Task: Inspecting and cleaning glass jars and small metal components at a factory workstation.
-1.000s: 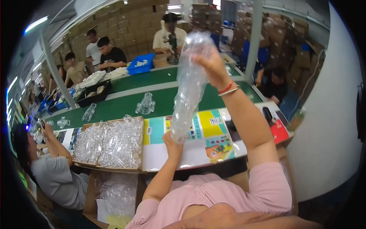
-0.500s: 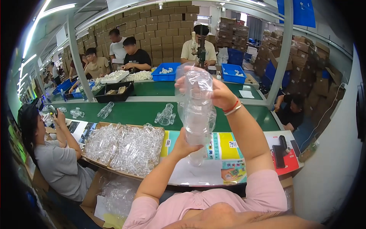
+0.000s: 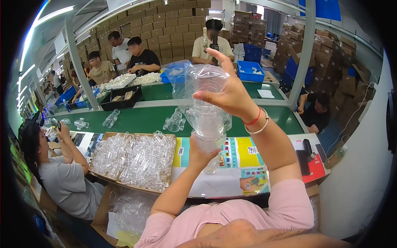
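In front of me stands a clear, stepped plastic vessel (image 3: 206, 120), upright, with a thin transparent plastic bag (image 3: 178, 89) loosely around its upper part. My left hand (image 3: 202, 152) is wrapped round its narrower lower end. At the upper right side is my right hand (image 3: 229, 89), its thumb lying across the front of the bagged vessel and its index finger stretched upward, well apart from the thumb. Its other fingers are partly hidden. Below the left hand, a clear tubular end (image 3: 211, 167) shows above the white sheet (image 3: 217, 185) on the table.
To the left, a cardboard tray (image 3: 173, 165) holds many small clear plastic pieces. Other clear vessels (image 3: 175, 120) lie on the green bench (image 3: 140, 120). A co-worker (image 3: 68, 173) sits at my left. At right are a dark phone (image 3: 303, 162) and a red sheet (image 3: 316, 168).
My right hand's fingers have spread from the top of the bagged vessel, its index finger now pointing up. The bag flares out to the left. My left hand keeps its hold, slightly farther left.
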A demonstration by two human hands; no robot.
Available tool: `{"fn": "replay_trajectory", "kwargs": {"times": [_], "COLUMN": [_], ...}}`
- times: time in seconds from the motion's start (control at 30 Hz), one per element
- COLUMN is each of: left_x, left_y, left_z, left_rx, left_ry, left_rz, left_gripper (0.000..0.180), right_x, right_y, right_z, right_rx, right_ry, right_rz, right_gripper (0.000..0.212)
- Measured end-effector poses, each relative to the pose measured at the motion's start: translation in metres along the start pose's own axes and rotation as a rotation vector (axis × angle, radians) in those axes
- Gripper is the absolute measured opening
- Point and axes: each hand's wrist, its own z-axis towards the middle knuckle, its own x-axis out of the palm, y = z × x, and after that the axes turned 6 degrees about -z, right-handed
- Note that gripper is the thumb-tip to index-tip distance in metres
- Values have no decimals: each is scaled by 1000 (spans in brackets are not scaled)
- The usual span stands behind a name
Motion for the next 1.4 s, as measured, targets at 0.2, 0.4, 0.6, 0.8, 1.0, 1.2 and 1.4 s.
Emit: {"fn": "replay_trajectory", "kwargs": {"times": [0.2,0.4,0.6,0.8,1.0,1.2,1.4], "left_x": [-3,-6,-6,-4,-3,-3,-4], "left_y": [0,2,4,6,7,1,-5], "left_z": [-2,0,3,1,-4,-3,1], "left_rx": [-6,-41,-35,-48,-25,-81,52], "left_ry": [33,70,54,69,54,22,10], "left_rz": [-14,-9,19,72,58,-1,-151], "left_gripper": [93,90,86,86,86,87,115], "right_x": [2,4,3,-29,-98,-58,0], "right_y": [12,17,15,-2,19,-59,-106], "right_z": [-3,-11,-12,9,-6,-128,-259], "right_rx": [37,84,73,-244,-117,200,378], "right_ry": [-19,-49,-37,-232,-498,-375,-230], "right_rz": [1,-26,-28,-387,215,-260,-254], "right_gripper": [93,99,98,59,44,46,41]}}
